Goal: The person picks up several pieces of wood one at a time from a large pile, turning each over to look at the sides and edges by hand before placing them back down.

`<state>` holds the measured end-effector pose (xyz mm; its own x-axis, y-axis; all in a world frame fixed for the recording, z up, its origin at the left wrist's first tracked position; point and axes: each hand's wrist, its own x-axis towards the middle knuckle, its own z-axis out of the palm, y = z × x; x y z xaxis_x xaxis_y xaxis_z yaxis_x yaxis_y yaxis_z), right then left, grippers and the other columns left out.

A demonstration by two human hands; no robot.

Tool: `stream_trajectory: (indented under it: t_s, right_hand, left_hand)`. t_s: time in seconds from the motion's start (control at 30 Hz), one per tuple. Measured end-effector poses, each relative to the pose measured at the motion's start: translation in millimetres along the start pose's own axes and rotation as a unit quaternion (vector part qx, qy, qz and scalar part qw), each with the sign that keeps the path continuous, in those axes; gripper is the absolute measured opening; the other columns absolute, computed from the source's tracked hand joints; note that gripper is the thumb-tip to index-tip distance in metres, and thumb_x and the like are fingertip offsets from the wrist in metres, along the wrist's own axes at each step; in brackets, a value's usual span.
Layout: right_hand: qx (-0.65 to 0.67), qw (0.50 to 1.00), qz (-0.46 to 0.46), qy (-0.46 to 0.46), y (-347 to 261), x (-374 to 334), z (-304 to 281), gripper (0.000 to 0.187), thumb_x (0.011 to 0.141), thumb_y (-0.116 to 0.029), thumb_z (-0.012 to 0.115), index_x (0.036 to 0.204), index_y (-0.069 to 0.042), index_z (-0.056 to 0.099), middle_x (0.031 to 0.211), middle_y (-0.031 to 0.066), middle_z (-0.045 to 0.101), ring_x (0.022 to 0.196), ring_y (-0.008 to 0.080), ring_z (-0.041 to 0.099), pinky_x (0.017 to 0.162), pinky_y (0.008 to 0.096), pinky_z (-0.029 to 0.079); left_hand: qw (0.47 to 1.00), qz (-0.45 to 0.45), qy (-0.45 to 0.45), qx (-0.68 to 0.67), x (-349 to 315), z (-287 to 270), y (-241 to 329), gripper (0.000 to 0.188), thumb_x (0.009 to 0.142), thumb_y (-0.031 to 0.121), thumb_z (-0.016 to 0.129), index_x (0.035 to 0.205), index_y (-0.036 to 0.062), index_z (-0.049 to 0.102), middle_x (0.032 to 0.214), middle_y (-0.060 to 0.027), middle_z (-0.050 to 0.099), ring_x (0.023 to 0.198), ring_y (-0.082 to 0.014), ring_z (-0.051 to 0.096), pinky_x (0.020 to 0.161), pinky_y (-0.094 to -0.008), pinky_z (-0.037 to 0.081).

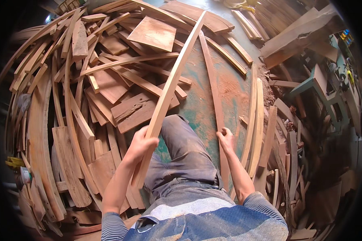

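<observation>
Strip of pale wood [171, 88], clasped in the left hand [140, 141], slants near the loose wood pile [108, 85] and could dislodge pieces if swung leftward, while the right hand [226, 139] grips a darker strip [214, 88] over the green floor [195, 94].

Green floor [195, 105] strewn with reddish sawdust [230, 85], jumbled wooden offcuts [108, 83] at left, pale slats [258, 128] at right
</observation>
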<state>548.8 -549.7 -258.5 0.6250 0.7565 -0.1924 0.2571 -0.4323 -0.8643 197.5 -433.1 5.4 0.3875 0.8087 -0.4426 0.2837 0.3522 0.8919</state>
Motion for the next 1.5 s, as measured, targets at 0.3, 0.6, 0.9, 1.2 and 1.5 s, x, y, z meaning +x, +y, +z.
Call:
stream_trajectory:
  t_s: [0.3,0.6,0.9,1.2,1.5]
  right_hand:
    - [0.602,0.740,0.180,-0.239,-171,59,14,0.053,0.101,-0.037,0.060,0.125,0.009,0.049,0.101,0.0184,0.067,0.082,0.0224,0.068,0.072,0.0326,0.060]
    - [0.268,0.934,0.198,-0.127,-59,70,-75,0.030,0.089,-0.033,0.074,0.093,-0.006,0.063,0.075,0.0031,0.061,0.062,0.0152,0.059,0.056,0.0323,0.051]
    - [0.014,0.991,0.051,0.126,35,-83,-140,0.054,0.081,-0.032,0.079,0.120,0.002,0.065,0.098,0.0142,0.073,0.090,0.0235,0.069,0.079,0.0366,0.053]
    - [-0.241,0.934,0.097,0.244,37,-164,-263,0.046,0.077,-0.031,0.077,0.113,-0.005,0.067,0.092,0.0174,0.072,0.085,0.0329,0.069,0.076,0.0421,0.053]
    - [-0.131,0.958,0.153,0.206,49,-151,-210,0.048,0.073,-0.026,0.080,0.116,-0.005,0.069,0.097,0.0155,0.073,0.090,0.0278,0.070,0.082,0.0394,0.053]
  left_hand:
    - [0.982,0.097,-0.145,-0.077,142,166,19,0.040,0.083,0.011,0.067,0.118,-0.0029,0.056,0.088,-0.0052,0.061,0.077,-0.0137,0.062,0.068,-0.0279,0.052]
    - [0.971,0.117,-0.185,0.101,102,204,-80,0.042,0.091,0.016,0.068,0.125,-0.0060,0.059,0.120,-0.0160,0.067,0.109,-0.0263,0.067,0.093,-0.0362,0.053]
    - [0.820,0.402,-0.088,0.396,81,202,-87,0.016,0.082,0.007,0.062,0.098,0.0044,0.062,0.100,-0.0116,0.063,0.089,-0.0321,0.065,0.076,-0.0438,0.052]
    - [0.803,0.436,-0.089,0.397,68,207,-85,0.014,0.081,0.009,0.064,0.095,0.0054,0.062,0.097,-0.0096,0.064,0.086,-0.0300,0.064,0.075,-0.0423,0.051]
    - [0.805,0.438,-0.090,0.390,68,206,-87,0.012,0.080,0.008,0.065,0.092,0.0047,0.062,0.096,-0.0101,0.064,0.085,-0.0305,0.064,0.075,-0.0423,0.051]
